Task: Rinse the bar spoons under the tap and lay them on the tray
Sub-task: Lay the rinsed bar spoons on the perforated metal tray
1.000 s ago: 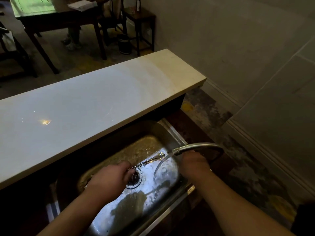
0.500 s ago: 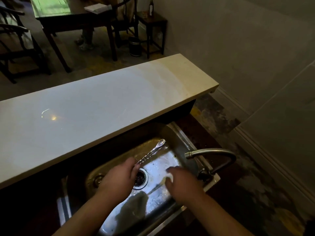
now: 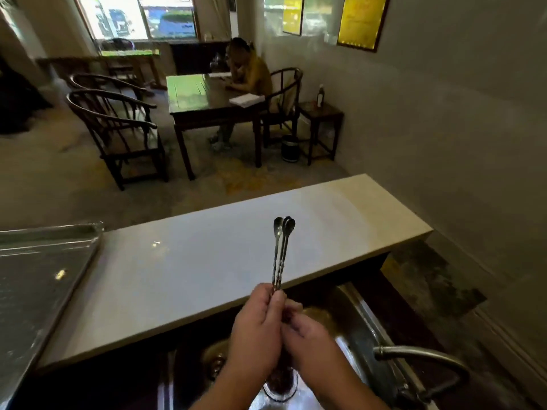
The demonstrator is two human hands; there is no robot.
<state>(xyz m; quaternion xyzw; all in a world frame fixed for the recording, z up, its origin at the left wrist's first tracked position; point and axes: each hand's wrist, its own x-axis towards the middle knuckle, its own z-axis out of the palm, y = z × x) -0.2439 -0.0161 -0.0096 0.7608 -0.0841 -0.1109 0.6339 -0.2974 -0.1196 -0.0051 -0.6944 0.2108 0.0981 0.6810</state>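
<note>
Thin metal bar spoons (image 3: 281, 250) with twisted stems stand upright above the sink (image 3: 359, 315), bowls up, in front of the white counter. My left hand (image 3: 257, 329) grips their lower stems. My right hand (image 3: 307, 341) presses against the left one at the bottom ends of the stems; its grip is partly hidden. The curved tap (image 3: 420, 358) sits to the right with no water visible. A flat metal tray (image 3: 38, 279) lies at the left end of the counter.
A long white counter (image 3: 207, 261) runs behind the sink. The sink drain (image 3: 279, 383) shows below my hands. Beyond are dark wooden chairs (image 3: 118, 128), a table (image 3: 207, 105) with a seated person (image 3: 248, 72), and a wall on the right.
My view has tilted up from the sink to the room. The spoons rose from low in the sink to upright above it, and my right hand left the tap to join the left.
</note>
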